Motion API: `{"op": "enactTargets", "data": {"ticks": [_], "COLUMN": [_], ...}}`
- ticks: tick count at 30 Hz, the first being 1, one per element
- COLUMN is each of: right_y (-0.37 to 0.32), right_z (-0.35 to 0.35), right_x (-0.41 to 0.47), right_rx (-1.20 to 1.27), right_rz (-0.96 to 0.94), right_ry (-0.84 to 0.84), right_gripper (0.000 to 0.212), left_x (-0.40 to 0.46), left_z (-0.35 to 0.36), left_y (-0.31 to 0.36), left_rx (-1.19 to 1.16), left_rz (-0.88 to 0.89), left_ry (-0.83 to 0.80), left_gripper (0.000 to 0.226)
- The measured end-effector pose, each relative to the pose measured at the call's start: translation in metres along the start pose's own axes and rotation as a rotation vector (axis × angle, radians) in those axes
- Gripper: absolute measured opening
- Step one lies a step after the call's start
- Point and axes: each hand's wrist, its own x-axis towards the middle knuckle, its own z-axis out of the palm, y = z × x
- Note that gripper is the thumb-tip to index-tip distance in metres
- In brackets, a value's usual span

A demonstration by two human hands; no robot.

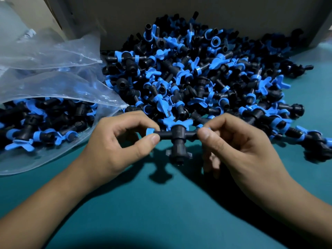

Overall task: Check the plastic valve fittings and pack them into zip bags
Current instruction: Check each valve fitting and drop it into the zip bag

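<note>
Both hands hold 1 black plastic tee-shaped valve fitting with blue end collars (177, 135) just above the teal worktop (161, 203). Left hand (115, 146): thumb and forefinger pinch the fitting's left blue collar, other fingers curled under. Right hand (239, 146): thumb and forefinger pinch the right end, remaining fingers loosely curled below. Fitting's cross-arm lies level, stem pointing toward 6 o'clock; a blue wing handle sits at its top.

At 12 o'clock from the hands: large loose heap of black-and-blue valve fittings (206, 78) on the worktop, spreading to 3 o'clock, its near edge just behind the held fitting.

At 9 to 10 o'clock: clear plastic zip bag (53, 97), lying flat, mouth facing the heap, already holding many fittings. Second clear bag (45, 51) lies behind it at 10 o'clock.

Grey wall panel (179, 11) stands behind the heap.
</note>
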Motion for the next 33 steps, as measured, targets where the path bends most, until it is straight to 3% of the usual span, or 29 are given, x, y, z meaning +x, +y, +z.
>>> {"op": "enactTargets", "data": {"ticks": [2, 5, 10, 14, 17, 20, 23, 25, 33], "right_y": [0.005, 0.01, 0.011, 0.007, 0.005, 0.003, 0.001, 0.001, 0.0], "right_z": [-0.003, -0.007, -0.008, -0.007, -0.004, -0.001, 0.001, 0.001, 0.002], "right_x": [0.001, 0.001, 0.002, -0.002, -0.005, -0.007, -0.007, -0.008, -0.01], "right_rx": [-0.022, -0.15, -0.301, -0.203, -0.227, -0.3, -0.393, -0.43, -0.351], "right_rz": [-0.061, -0.149, -0.184, -0.128, -0.071, -0.031, -0.032, -0.013, 0.097], "right_ry": [-0.026, -0.078, -0.07, -0.078, -0.1, -0.073, -0.069, -0.08, -0.184], "right_gripper": [0.017, 0.025, 0.031, 0.021, 0.018, 0.033, 0.053, 0.061, 0.064], "left_x": [0.003, 0.004, 0.003, 0.001, 0.0, -0.001, -0.004, -0.005, -0.003], "left_z": [0.0, 0.002, 0.008, 0.001, -0.002, 0.0, 0.004, 0.005, 0.0], "left_y": [0.0, 0.002, 0.002, 0.0, -0.002, -0.003, -0.004, -0.003, -0.005], "left_rx": [0.175, 0.337, 0.33, 0.287, 0.188, 0.032, -0.297, -0.423, -0.542], "left_rz": [0.1, 0.195, 0.201, 0.163, 0.077, -0.05, -0.237, -0.319, -0.441], "left_ry": [0.085, 0.186, 0.17, 0.103, -0.082, -0.253, -0.269, -0.289, -0.402], "left_gripper": [0.011, 0.023, 0.028, 0.017, 0.016, 0.025, 0.046, 0.045, 0.051]}}
